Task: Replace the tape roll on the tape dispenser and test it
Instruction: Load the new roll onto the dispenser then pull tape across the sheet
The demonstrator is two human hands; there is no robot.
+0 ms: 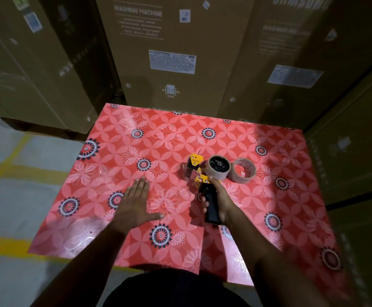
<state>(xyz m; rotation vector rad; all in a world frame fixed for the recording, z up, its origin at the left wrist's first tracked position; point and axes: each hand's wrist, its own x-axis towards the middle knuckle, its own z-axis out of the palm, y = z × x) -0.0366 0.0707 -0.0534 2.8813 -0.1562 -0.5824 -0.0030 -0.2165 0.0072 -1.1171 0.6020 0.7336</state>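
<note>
Right hand (219,201) grips the tape dispenser (205,182) by its handle, long axis pointing away; spare tape roll (244,170) lies just beyond on the tabletop (118,231). Left hand (134,204) rests flat, open.

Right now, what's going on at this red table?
A person stands at a table covered in red floral print. The right hand grips the black handle of a tape dispenser, which carries a tape roll on its hub. A second, loose tape roll lies flat just to its right. The left hand rests palm-down on the table, holding nothing. Cardboard boxes stand behind.
</note>
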